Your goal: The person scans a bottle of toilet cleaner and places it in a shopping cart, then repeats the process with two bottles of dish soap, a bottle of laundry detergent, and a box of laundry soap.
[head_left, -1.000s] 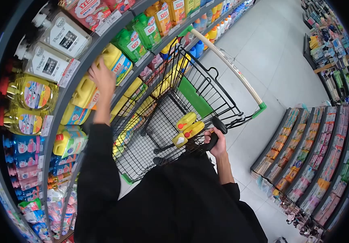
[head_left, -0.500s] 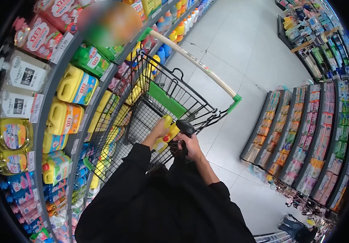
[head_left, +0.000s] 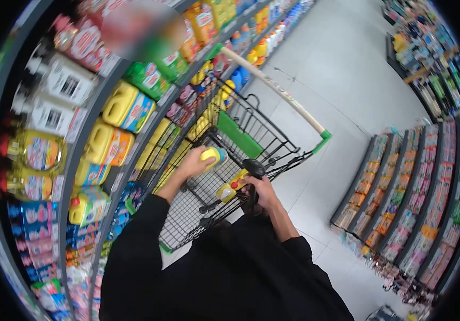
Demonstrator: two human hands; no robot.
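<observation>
My left hand (head_left: 192, 163) is closed around a yellow bottle (head_left: 211, 155) with a blue part at its far end, held over the shopping cart (head_left: 184, 222). My right hand (head_left: 262, 191) grips a black handheld barcode scanner (head_left: 254, 169), its head pointing up and away from me. Just left of that hand is another yellow bottle (head_left: 226, 192) with a red cap. Whether this second bottle touches the right hand or rests in the cart, I cannot tell. The cart's wire basket has a green panel (head_left: 239, 132) and a pale push handle (head_left: 278, 91).
Shelves on the left hold yellow jugs (head_left: 118, 142), white pump bottles (head_left: 54, 122) and green packs (head_left: 148, 80), close to the cart. On the right stands a rack of small boxed goods (head_left: 401, 184). Grey tiled floor (head_left: 329, 69) runs between them.
My left hand has moved left, away from the scanner, with the yellow bottle, which has parted from the red-capped one. The right hand still grips the scanner. The whole view has shifted slightly.
</observation>
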